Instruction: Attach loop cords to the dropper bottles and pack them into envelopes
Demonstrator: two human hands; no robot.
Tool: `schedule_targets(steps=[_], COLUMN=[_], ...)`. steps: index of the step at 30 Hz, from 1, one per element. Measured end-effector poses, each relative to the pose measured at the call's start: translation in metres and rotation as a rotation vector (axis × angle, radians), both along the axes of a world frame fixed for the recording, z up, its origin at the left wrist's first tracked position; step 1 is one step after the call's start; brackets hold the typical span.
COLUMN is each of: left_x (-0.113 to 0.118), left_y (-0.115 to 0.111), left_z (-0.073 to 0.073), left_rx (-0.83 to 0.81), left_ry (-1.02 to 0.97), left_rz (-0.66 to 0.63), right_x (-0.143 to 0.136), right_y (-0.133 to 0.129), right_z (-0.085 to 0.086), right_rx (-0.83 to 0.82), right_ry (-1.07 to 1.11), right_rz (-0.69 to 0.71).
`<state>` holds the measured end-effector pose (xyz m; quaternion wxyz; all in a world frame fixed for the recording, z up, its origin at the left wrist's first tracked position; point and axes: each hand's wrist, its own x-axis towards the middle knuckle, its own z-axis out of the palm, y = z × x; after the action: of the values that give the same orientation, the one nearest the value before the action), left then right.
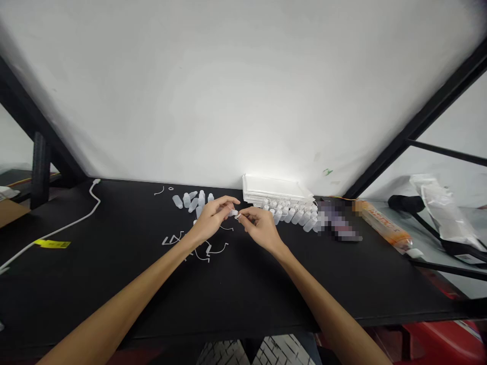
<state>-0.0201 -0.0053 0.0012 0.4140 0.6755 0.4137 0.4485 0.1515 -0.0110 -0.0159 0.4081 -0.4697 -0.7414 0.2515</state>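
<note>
Near the middle of the black table, my left hand [213, 218] pinches a small translucent white bottle [233, 213] by its body, its neck end pointing right. My right hand [262, 226] is closed at the bottle's neck, fingertips on a small white piece [238, 216] whose shape is partly hidden. Behind and left of my left hand are several loose translucent bottles [186, 200]. Thin white curved strips [218, 251] lie scattered below my left forearm's near side and wrist. To the right of my right hand, several bottles [298, 217] lie in rows.
A stack of flat white sheets or trays [276, 188] lies against the wall behind the bottle rows. A white cable [78, 221] with a yellow tag [53, 244] runs along the left. On the right lie an orange and clear packet [384, 226] and a blurred dark item [341, 223].
</note>
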Motion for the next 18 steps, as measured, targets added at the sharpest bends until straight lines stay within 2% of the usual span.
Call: schedule_targets(steps=[7,12,18], left_x=[0.0008,0.0007,0.0016], left_y=[-0.0006,-0.002,-0.0031], left_z=[-0.0059,-0.0083,-0.0083], left_rx=[0.195,0.272,0.336], left_ry=[0.156,0.217,0.284], left_rz=[-0.006,-0.006,0.008], right_x=[-0.0005,-0.0013,-0.0047], right_y=[-0.0008,-0.0004,-0.0025], right_z=[-0.0003,0.0003,0.0007], right_rx=[-0.085,-0.159,-0.177], right_ry=[0.159,0.312,0.374], right_rz=[0.002,0.021,0.089])
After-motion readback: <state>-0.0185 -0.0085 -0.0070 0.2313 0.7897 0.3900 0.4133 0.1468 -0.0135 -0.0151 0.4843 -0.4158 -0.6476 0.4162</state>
